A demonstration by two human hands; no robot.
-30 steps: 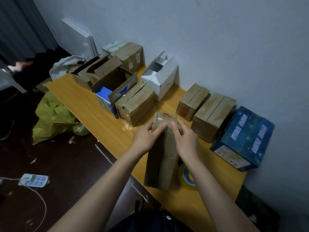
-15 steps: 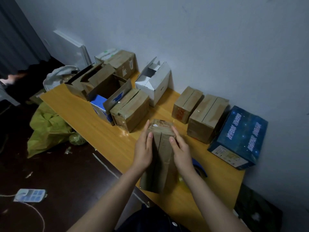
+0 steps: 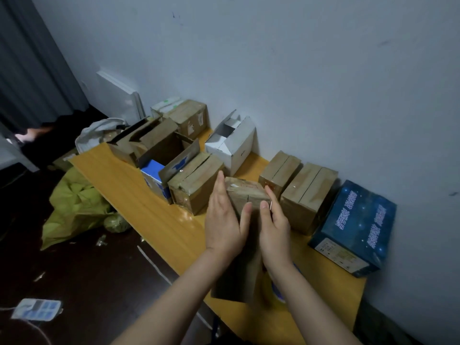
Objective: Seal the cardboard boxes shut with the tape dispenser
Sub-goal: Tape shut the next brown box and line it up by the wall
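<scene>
Currently the left grip and right grip are both released, fingers straight, palms pressed flat against opposite sides of a tall brown box standing upright near the front edge of the bench. A blue-and-white tape roll lies just beside it, partly hidden under the right forearm. More brown boxes, a white box and a blue box line the wall behind.
</scene>
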